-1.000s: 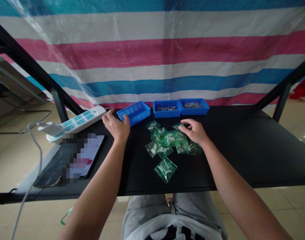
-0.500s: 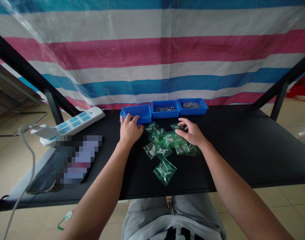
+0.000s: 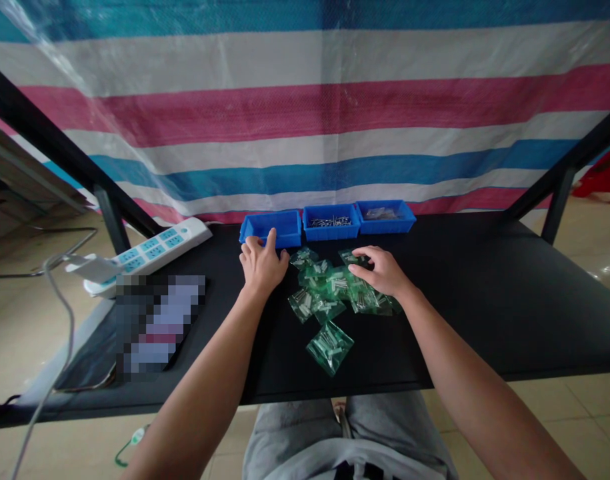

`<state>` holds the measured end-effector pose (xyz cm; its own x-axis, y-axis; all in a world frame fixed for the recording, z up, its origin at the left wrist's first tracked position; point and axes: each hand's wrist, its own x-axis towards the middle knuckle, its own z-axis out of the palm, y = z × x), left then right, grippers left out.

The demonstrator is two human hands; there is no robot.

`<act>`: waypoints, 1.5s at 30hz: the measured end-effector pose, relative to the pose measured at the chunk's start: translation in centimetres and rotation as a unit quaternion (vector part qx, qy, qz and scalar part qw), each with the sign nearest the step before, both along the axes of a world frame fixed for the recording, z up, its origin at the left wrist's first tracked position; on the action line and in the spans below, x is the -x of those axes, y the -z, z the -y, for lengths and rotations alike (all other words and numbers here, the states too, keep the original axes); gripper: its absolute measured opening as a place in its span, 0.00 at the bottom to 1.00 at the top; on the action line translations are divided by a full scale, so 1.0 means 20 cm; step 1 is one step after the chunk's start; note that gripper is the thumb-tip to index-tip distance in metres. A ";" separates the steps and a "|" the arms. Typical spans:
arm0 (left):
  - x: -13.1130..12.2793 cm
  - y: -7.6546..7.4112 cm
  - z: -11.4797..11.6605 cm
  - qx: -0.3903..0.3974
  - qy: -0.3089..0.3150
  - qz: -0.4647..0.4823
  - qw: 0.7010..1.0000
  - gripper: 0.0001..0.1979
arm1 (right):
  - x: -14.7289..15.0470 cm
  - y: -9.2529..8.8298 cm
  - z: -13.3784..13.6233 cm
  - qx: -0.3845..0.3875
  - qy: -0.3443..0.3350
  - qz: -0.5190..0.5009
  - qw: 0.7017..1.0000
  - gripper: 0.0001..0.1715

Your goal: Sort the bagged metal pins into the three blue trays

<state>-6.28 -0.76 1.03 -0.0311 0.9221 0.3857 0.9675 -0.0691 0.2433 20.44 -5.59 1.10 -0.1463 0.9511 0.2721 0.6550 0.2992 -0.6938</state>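
Note:
My left hand (image 3: 261, 265) rests on the black table (image 3: 485, 300) with its fingertips against the front wall of the left blue tray (image 3: 272, 227); the fingers are spread and hold nothing. My right hand (image 3: 379, 270) lies palm down on a pile of small green bags (image 3: 335, 287) that hold metal parts, fingers curled over the top bags. One bag (image 3: 329, 345) lies apart, nearer to me. The middle blue tray (image 3: 331, 222) holds metal screws. The right blue tray (image 3: 385, 216) holds clear bags.
A white power strip (image 3: 149, 252) with a plug and grey cable lies at the table's left rear. A phone (image 3: 155, 320) lies left of my left arm. A striped tarp hangs behind the table. Black frame legs stand at both rear corners.
My left hand pushed the left blue tray from a skewed angle into line with the other two trays. My right hand stayed on the green bags.

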 end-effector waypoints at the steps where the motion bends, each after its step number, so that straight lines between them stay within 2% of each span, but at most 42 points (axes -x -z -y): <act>1: 0.00 0.01 0.00 0.004 0.003 0.001 1.000 0.31 | 0.00 0.00 0.00 0.000 0.002 -0.003 1.000 0.20; 7: 0.02 0.06 -0.04 0.017 0.020 0.042 0.999 0.37 | -0.02 0.05 -0.03 -0.018 -0.002 -0.001 1.000 0.26; 12: 0.02 0.10 -0.07 0.016 0.062 0.090 0.994 0.36 | -0.02 0.06 -0.03 0.057 -0.072 0.006 0.996 0.26; 16: 0.01 0.09 -0.07 0.006 0.068 0.107 0.992 0.35 | -0.02 0.02 -0.01 0.053 -0.067 -0.020 0.996 0.29; 19: 0.01 0.05 -0.04 -0.032 0.067 0.119 0.990 0.30 | -0.04 -0.01 0.01 0.040 -0.051 -0.024 0.998 0.35; 21: 0.00 0.02 -0.01 -0.034 0.138 0.121 0.982 0.26 | -0.05 -0.02 0.02 0.047 -0.071 -0.011 0.996 0.40; 24: -0.04 -0.01 0.05 -0.005 0.322 0.103 0.941 0.23 | -0.05 -0.01 0.02 0.075 -0.123 0.035 0.989 0.46; 27: -0.11 -0.02 0.11 0.005 0.450 0.063 0.891 0.20 | -0.02 0.02 0.01 0.078 -0.116 0.088 0.986 0.43; 29: -0.15 -0.02 0.13 0.006 0.483 0.037 0.875 0.18 | 0.00 0.03 0.00 0.054 -0.093 0.092 0.990 0.38; 33: -0.18 -0.01 0.13 0.025 0.481 0.010 0.876 0.15 | -0.02 0.05 -0.02 -0.016 -0.046 0.066 0.997 0.30; 37: -0.15 0.00 0.10 0.023 0.414 -0.010 0.910 0.15 | -0.05 0.08 -0.04 -0.055 0.014 0.099 0.993 0.27; 41: -0.14 0.01 0.09 0.027 0.361 -0.014 0.932 0.13 | -0.04 0.09 -0.04 -0.003 0.093 0.180 0.979 0.30; 45: -0.15 -0.01 0.11 0.049 0.360 -0.041 0.931 0.14 | -0.02 0.05 -0.02 0.048 0.102 0.200 0.973 0.32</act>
